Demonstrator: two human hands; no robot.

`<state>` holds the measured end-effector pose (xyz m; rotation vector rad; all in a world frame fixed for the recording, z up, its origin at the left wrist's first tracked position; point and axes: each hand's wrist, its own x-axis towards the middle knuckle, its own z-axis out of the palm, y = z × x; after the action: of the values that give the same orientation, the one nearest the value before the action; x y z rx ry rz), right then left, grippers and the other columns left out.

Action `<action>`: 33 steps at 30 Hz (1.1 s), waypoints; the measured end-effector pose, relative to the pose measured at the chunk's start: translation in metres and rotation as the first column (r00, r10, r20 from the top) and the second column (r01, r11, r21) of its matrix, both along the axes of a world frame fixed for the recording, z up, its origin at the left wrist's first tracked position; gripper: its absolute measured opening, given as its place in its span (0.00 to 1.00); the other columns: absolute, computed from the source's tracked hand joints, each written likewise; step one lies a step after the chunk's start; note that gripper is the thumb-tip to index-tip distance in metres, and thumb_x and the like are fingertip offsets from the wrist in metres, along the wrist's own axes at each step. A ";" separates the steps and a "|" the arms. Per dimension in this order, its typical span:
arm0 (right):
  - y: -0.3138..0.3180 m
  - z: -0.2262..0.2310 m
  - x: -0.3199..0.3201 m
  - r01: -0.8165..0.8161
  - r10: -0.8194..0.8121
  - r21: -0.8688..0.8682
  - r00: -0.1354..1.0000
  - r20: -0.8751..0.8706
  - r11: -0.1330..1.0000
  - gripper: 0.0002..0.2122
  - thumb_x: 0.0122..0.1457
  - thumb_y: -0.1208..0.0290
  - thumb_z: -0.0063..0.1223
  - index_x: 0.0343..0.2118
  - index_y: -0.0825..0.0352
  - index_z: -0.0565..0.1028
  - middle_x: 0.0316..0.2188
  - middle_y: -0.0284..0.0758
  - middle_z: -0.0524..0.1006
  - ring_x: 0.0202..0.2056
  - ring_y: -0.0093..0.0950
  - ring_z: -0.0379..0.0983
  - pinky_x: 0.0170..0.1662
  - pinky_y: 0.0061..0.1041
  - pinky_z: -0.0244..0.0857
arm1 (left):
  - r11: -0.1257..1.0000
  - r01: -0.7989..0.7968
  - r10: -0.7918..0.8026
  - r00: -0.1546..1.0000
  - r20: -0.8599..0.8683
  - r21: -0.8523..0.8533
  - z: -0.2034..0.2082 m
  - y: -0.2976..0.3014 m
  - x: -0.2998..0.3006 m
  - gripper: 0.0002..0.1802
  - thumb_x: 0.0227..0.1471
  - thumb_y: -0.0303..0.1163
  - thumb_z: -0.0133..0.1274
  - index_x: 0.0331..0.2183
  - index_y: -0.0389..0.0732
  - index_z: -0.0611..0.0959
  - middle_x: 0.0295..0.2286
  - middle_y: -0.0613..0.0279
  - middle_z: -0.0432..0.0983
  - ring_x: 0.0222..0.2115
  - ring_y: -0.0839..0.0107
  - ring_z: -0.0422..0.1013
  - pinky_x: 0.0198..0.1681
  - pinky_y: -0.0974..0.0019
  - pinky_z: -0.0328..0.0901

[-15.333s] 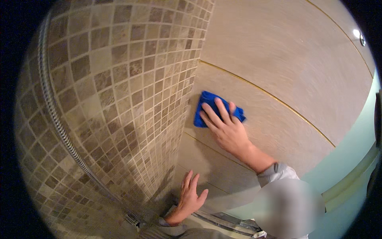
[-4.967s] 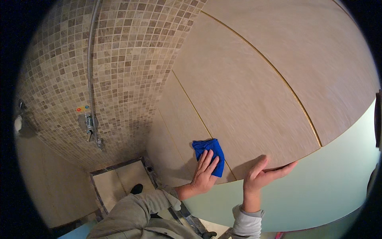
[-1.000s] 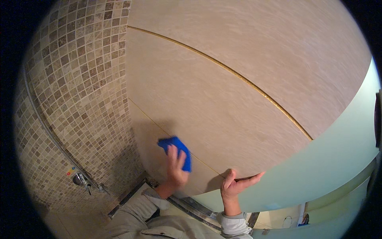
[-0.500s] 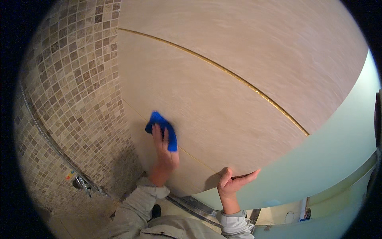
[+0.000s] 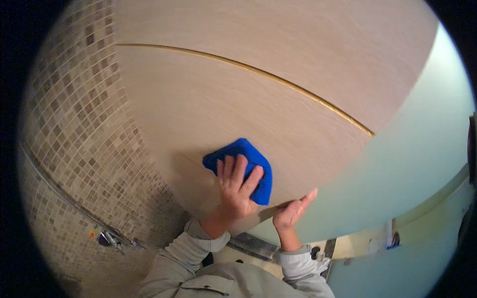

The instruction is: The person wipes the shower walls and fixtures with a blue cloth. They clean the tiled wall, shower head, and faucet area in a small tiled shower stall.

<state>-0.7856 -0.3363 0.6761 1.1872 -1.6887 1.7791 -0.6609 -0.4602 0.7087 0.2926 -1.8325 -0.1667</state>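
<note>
A folded blue cloth (image 5: 265, 181) lies pressed against the beige tiled wall (image 5: 198, 109). My left hand (image 5: 235, 193) is on top of it, fingers bent over the fabric and the thumb out to the right. Part of the cloth is covered by that hand. To its right, my right hand (image 5: 292, 214) is raised beside the edge where the wall meets the frosted glass panel (image 5: 343, 198). Its fingers are stretched out and it holds no object that I can see.
A raised gold trim strip (image 5: 268, 74) crosses the wall above the cloth. On the left, a mosaic-tiled wall (image 5: 74, 109) carries a shower hose (image 5: 64, 197) and a chrome tap (image 5: 110, 239). Below my hands runs a dark floor track (image 5: 253, 246).
My left hand has slid to the right with the cloth, which now shows more spread out. My right hand sits a little higher, its fingers closer together. The whole view has shifted.
</note>
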 end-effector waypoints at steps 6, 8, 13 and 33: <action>-0.009 0.022 0.003 -0.034 0.025 -0.094 0.995 -0.097 0.995 0.29 0.74 0.57 0.30 0.67 0.77 0.60 0.67 0.54 0.60 0.68 0.47 0.54 0.70 0.43 0.45 | 0.993 0.023 -0.007 0.990 0.137 -0.114 -0.122 0.007 0.001 0.31 0.60 0.46 0.50 0.62 0.47 0.75 0.67 0.39 0.53 0.68 0.32 0.44 0.65 0.22 0.38; -0.008 0.025 0.005 -0.054 0.049 -0.106 0.998 -0.049 0.993 0.29 0.74 0.55 0.30 0.66 0.78 0.62 0.66 0.53 0.61 0.68 0.44 0.54 0.70 0.41 0.45 | 0.987 0.081 -0.046 0.971 0.233 -0.141 -0.161 0.015 0.010 0.30 0.61 0.46 0.48 0.61 0.47 0.75 0.67 0.40 0.52 0.68 0.32 0.44 0.66 0.22 0.38; 0.004 0.032 -0.002 -0.139 0.133 -0.142 0.990 -0.050 0.980 0.28 0.75 0.56 0.29 0.65 0.76 0.65 0.65 0.52 0.63 0.68 0.46 0.57 0.70 0.42 0.49 | 0.989 0.135 -0.115 0.959 0.259 -0.063 -0.110 0.028 0.012 0.29 0.62 0.44 0.46 0.61 0.45 0.76 0.68 0.41 0.53 0.69 0.33 0.43 0.65 0.22 0.40; 0.083 -0.078 0.012 -0.269 0.206 0.058 0.843 0.496 0.961 0.13 0.71 0.66 0.42 0.46 0.71 0.74 0.40 0.48 0.76 0.42 0.42 0.74 0.48 0.37 0.67 | 0.963 0.078 0.007 0.950 0.312 -0.259 -0.110 0.063 -0.014 0.33 0.57 0.40 0.56 0.62 0.49 0.71 0.63 0.40 0.58 0.64 0.31 0.53 0.63 0.21 0.42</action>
<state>-0.7737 -0.2533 0.5981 1.0980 -2.0259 2.3082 -0.6753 -0.3973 0.5983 0.0971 -2.1459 0.1112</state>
